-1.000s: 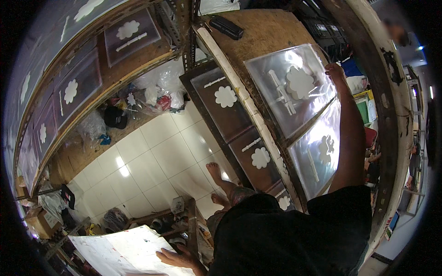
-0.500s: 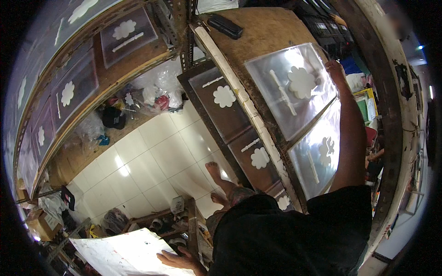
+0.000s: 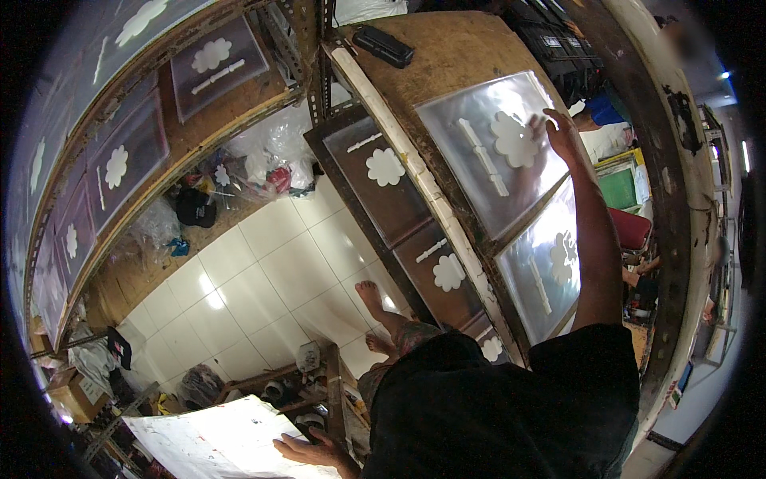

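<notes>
A clear plastic sheet [image 3: 447, 120] with a white scalloped flower-like shape [image 3: 515, 139] and a narrow white strip [image 3: 483, 158] lies on the brown board at the right. My right hand [image 3: 561, 136] is at its right side, fingers extended and apart, close to the white shape; its reflection shows in the plastic. Whether the fingertips touch is unclear. Below it, a second such sheet [image 3: 523, 279] is partly covered by my right forearm. At the lower left, my left hand [image 3: 309, 450] lies with fingers stretched on a large white sheet or board [image 3: 215, 435].
A dark case [image 3: 383, 46] sits on the brown board. Racks at left and below hold more plastic sheets [image 3: 120, 152]. Across the tiled floor [image 3: 271, 263] are my bare feet, plastic bags [image 3: 267, 148], a dark cap [image 3: 195, 207] and a wooden frame [image 3: 333, 391].
My right hand has left the sheet's upper right corner and shifted slightly left and down over its right side, fingers opening. My left hand stays on the white sheet.
</notes>
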The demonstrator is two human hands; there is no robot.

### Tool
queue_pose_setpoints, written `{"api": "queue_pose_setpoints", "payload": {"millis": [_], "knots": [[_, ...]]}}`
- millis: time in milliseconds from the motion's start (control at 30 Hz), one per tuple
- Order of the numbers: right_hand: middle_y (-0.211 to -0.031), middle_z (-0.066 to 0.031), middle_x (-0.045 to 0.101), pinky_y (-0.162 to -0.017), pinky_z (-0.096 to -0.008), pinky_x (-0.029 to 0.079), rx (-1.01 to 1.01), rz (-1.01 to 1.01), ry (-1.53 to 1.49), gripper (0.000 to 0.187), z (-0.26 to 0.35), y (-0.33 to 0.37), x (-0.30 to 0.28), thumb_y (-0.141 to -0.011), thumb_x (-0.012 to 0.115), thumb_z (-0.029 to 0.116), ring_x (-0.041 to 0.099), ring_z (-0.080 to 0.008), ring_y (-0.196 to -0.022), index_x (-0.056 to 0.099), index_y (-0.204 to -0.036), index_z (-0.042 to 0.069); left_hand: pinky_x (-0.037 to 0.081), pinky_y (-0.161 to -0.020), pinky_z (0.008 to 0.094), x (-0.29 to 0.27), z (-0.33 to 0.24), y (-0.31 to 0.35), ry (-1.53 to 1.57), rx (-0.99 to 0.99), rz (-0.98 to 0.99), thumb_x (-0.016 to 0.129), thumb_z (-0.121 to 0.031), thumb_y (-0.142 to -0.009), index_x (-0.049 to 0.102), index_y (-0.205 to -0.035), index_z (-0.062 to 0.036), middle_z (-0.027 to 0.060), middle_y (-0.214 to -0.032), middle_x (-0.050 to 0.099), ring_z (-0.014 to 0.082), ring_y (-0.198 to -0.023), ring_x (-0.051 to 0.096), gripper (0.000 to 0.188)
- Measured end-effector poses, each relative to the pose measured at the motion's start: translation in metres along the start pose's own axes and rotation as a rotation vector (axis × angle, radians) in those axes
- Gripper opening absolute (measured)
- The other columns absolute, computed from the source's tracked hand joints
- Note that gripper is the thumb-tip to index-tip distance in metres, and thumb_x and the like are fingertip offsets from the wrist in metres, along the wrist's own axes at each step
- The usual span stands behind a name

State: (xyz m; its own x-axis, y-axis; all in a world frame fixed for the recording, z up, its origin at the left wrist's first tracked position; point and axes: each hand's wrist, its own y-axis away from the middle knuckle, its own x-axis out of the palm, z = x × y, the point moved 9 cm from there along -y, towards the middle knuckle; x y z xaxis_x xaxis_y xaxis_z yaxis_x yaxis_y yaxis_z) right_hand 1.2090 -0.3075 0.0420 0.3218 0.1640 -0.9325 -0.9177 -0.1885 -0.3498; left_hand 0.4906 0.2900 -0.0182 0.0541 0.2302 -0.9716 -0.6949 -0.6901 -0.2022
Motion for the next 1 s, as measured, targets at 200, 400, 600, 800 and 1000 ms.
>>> {"api": "queue_pose_setpoints", "payload": {"millis": [200,400,600,800,1000], "knots": [[-0.105,-0.0174,0.072,-0.091,-0.0410,0.052,0.115,0.218,-0.089,0.032,0.006,0.003,0.009,-0.088,0.044,0.000,0.069,-0.0337,-0.101,0.068,-0.108,0.004,0.032,-0.110,0.0634,-0.001,-0.002,0.001,0.013,0.000,0.002,0.051,-0.035,-0.103,0.037,-0.149,-0.0002,0.0276,-0.154,0.034,0.0475,-0.141,0.035,0.059],[-0.104,-0.0174,0.070,-0.089,-0.0423,0.051,0.064,0.164,0.012,0.031,0.008,0.003,0.000,-0.090,0.044,0.001,0.068,-0.0341,-0.100,0.067,-0.110,0.006,0.031,-0.110,0.0640,-0.001,0.000,0.002,0.014,-0.016,0.032,0.050,-0.038,-0.103,0.037,-0.149,-0.0003,0.0287,-0.154,0.033,0.0485,-0.140,0.035,0.061],[-0.112,-0.0205,0.068,-0.091,-0.0445,0.051,0.165,0.186,0.020,0.031,-0.027,0.002,0.018,-0.091,0.047,0.004,0.066,-0.0372,-0.104,0.065,-0.117,0.008,0.027,-0.113,0.0612,0.008,0.010,0.008,0.061,-0.060,0.017,0.056,-0.039,-0.097,0.042,-0.146,0.0004,0.0300,-0.153,0.034,0.0492,-0.140,0.035,0.065],[-0.120,-0.0219,0.065,-0.098,-0.0439,0.049,0.203,0.043,-0.095,0.034,0.024,-0.012,0.006,-0.093,0.051,0.007,0.063,-0.0375,-0.113,0.061,-0.126,0.008,0.027,-0.113,0.0643,0.007,0.010,0.011,0.048,-0.067,-0.004,0.051,-0.044,-0.101,0.040,-0.148,-0.0019,0.0278,-0.155,0.034,0.0474,-0.142,0.034,0.064],[-0.125,-0.0193,0.065,-0.101,-0.0410,0.047,-0.176,-0.017,-0.288,0.033,0.158,-0.038,0.004,-0.095,0.060,0.016,0.062,-0.0350,-0.117,0.062,-0.126,0.005,0.026,-0.113,0.0648,0.009,0.010,0.007,0.065,-0.056,-0.015,0.046,-0.047,-0.102,0.040,-0.149,-0.0026,0.0289,-0.154,0.035,0.0479,-0.142,0.034,0.065]]}}
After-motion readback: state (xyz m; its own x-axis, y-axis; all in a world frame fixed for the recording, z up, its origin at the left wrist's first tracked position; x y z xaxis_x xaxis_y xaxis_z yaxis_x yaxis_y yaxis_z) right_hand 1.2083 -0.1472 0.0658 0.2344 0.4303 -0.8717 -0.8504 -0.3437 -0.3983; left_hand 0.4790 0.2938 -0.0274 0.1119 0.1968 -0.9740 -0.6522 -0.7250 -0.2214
